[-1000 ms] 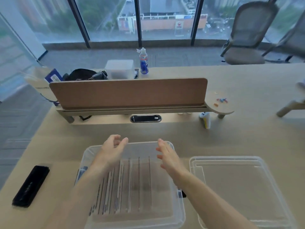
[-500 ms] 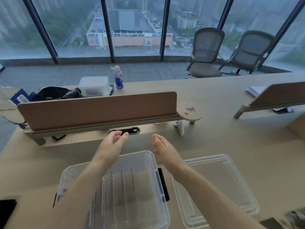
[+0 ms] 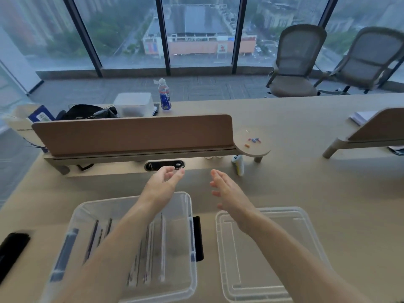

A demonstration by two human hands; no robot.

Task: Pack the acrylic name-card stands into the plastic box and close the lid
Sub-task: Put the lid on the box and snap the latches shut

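Note:
A clear plastic box (image 3: 188, 215) stands on the desk at the lower left, uncovered. Several acrylic name-card stands (image 3: 157, 243) stand on edge inside it in a row. Its clear lid (image 3: 306, 232) lies flat on the desk just right of the box. My left hand (image 3: 162, 184) hovers above the box's far rim, fingers apart, holding nothing. My right hand (image 3: 227, 193) hangs in the air between box and lid, also empty with spread fingers. My forearms hide part of the stands.
A wooden desk divider (image 3: 131, 134) with a round shelf runs across beyond the hands. A black flat object (image 3: 11, 250) lies at the left edge. A bottle (image 3: 164, 95) and another plastic box (image 3: 134, 103) sit behind the divider. Two chairs (image 3: 295, 62) stand by the window.
Both hands have risen out of the box and moved forward, staying empty. The camera has tilted up and turned right, so box and lid sit lower in view.

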